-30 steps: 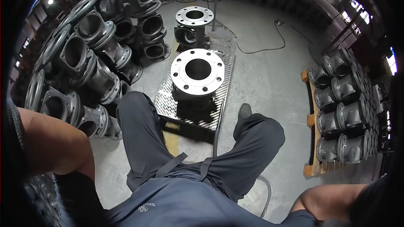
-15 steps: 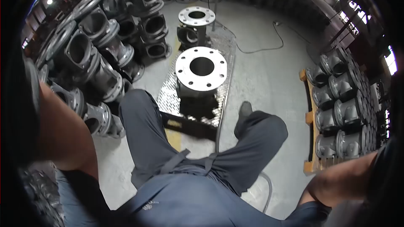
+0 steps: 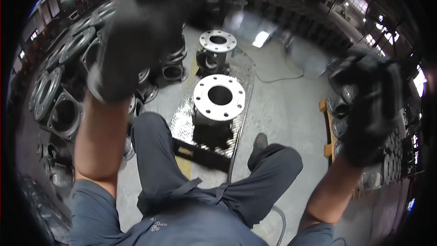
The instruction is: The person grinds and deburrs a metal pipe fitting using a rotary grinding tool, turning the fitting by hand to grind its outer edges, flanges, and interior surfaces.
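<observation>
Both hands wear dark gloves and are raised close to the camera. My left hand (image 3: pixel 150 23) is large and blurred at the upper left, closed at one end of a see-through, visor-like sheet (image 3: pixel 305 57) with a dark, smeared upper edge. At the right, my right hand (image 3: pixel 373 102) has curled fingers at the sheet's other end. Beyond and below them, a metal pipe body with a bright round flange (image 3: pixel 205 99) stands upright on a tread-plate platform (image 3: pixel 182 120). A second flanged body (image 3: pixel 207 44) stands behind it. Neither hand touches them.
Grey castings (image 3: pixel 63 114) are stacked at the left, partly behind my left arm. More castings (image 3: pixel 391 166) stand by a wooden pallet (image 3: pixel 327 150) at the right. A cable (image 3: pixel 282 79) lies on the floor, and a hose (image 3: pixel 283 223) runs near my leg.
Both gloved hands have risen into view with the see-through sheet between them. The flanged bodies and platform appear lower in the view.
</observation>
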`<state>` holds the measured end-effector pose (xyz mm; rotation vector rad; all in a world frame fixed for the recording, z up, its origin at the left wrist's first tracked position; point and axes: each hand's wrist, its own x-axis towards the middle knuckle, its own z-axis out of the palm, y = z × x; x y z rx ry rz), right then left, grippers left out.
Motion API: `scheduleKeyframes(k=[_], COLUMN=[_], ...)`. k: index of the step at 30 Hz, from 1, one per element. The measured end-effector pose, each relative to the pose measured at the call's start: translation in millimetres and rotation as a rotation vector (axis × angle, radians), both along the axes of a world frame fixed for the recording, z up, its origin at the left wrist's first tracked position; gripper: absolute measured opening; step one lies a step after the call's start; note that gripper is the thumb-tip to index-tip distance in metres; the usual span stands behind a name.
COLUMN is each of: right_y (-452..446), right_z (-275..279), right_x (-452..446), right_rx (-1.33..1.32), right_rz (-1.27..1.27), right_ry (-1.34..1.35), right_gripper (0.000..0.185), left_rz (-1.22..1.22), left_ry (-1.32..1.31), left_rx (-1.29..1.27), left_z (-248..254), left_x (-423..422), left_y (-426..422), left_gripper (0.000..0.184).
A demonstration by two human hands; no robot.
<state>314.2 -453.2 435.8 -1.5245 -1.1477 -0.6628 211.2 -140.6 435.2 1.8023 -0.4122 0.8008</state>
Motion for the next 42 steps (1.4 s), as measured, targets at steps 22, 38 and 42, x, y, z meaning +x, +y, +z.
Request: scheduleKeyframes(k=[22,38,42], right_y=[-55.7,-15.9,15.1], right_z=[-34.2,-76.2,-219.6], right_x=[-55.9,8.4,70.1], right_rx=[0.03,0.685,-0.088], right_rz=[0.419,1.019,-0.177], right_ry=[-0.082,0.13,1.035], right_gripper=[0.015,0.019,0.038], left_rz=[-0.026,-0.005,0.171], left_ry=[-0.144,-0.023,0.263], left_rx=[0.148,-0.062,-0.284], left_z=[-44.7,-73.6,-112.8], left_x=[-72.6,-42.2,-17.5], left_y=[-61.9,-46.0,-25.4], left_gripper=[0.017,0.02,0.022])
